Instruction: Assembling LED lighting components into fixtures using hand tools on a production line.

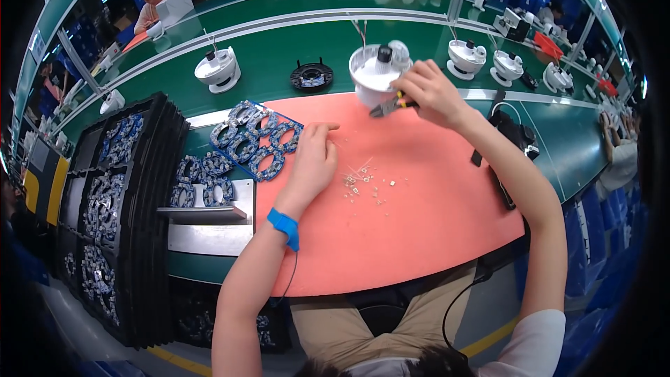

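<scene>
My right hand (434, 91) is raised over the far side of the salmon-coloured mat (433, 188) and grips a pair of cutting pliers (392, 105) with yellow and black handles, jaws pointing left. Just behind the pliers stands a white round housing (368, 73) with a black knob and thin wires rising from it; my fingers partly overlap it. My left hand (317, 157) rests on the mat, fingers stretched out, with a blue band (284, 227) on the wrist. Beside it lies a panel of blue ring-shaped circuit boards (259, 136). Small pale scraps (359, 180) are scattered on the mat.
Stacked black trays (125, 216) of circuit boards stand at the left, next to a metal plate (209, 237). More white housings (217, 70) and a black ring base (311, 77) sit on the green conveyor (272, 49). Black equipment (509, 139) is on the right.
</scene>
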The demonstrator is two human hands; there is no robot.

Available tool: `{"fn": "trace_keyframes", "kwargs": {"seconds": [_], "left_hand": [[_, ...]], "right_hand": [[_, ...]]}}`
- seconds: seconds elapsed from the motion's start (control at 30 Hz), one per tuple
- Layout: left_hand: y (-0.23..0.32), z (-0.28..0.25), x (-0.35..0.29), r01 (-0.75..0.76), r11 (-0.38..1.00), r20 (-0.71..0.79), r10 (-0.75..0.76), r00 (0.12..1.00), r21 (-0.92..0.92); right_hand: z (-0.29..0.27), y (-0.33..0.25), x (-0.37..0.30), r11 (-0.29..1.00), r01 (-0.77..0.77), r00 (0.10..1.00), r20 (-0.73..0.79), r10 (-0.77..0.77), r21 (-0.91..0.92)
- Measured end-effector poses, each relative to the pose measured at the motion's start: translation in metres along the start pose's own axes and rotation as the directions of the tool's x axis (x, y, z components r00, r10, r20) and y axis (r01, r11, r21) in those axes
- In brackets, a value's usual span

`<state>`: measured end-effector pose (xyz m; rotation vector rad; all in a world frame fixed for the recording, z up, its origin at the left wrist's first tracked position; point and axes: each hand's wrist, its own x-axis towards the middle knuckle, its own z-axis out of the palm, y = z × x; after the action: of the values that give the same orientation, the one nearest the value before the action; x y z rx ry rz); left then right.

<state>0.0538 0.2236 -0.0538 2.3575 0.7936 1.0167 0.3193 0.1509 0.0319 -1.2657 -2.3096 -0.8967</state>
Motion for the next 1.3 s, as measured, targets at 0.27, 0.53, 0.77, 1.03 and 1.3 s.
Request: {"fn": "trace_keyframes", "kwargs": {"seconds": [0.27,0.53,0.77,1.03,1.3], "left_hand": [[0.005,0.005,-0.005,0.045,0.925,0.349,0.097,0.932,-0.376],[0.002,0.012,0.0,-0.079,0.996,0.216,0.087,0.972,-0.043],[0.023,0.001,0.003,-0.126,0.964,0.482,0.228,0.846,-0.235],[0.016,0.006,0.0,-0.059,0.92,0.281,0.179,0.943,-0.387],[0.007,0.004,-0.005,-0.154,0.963,0.359,0.226,0.905,-0.219]], "right_hand": [[0.082,0.069,0.008,0.96,-0.18,0.981,0.029,0.19,-0.216],[0.101,0.069,0.001,0.921,-0.383,0.924,-0.037,0.381,-0.067],[0.09,0.041,0.007,0.931,-0.352,0.923,-0.131,0.363,0.098],[0.099,-0.012,0.066,0.931,-0.249,0.961,-0.051,0.272,0.267],[0.177,-0.052,0.187,0.968,-0.114,0.993,0.059,0.104,0.222]]}}
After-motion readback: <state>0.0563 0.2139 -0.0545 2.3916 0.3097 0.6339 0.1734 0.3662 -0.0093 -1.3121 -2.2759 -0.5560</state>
